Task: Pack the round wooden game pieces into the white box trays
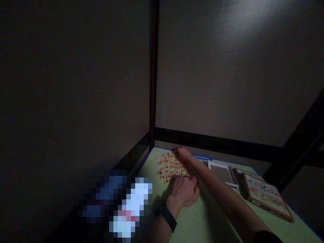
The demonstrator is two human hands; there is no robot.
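Many round wooden xiangqi pieces [166, 167] with red and black characters lie close together on the far end of a green table [192, 219]. My left hand [183, 190], with a dark watch on its wrist, rests at the near edge of the pieces. Its fingers are curled downward, and their tips are hidden by the back of the hand. Beyond the pieces, my right hand [182, 153] reaches to their far edge with fingers curled in. Whatever is under or in those fingers is hidden. My right forearm covers the right side of the group.
A white open box or tray [230, 175] sits right of my right forearm. Further right lies a flat wooden-edged box [265, 194] with a printed lid. Walls meet in a corner behind the table. At lower left are a blurred-out bright shape [131, 209] and a darker one.
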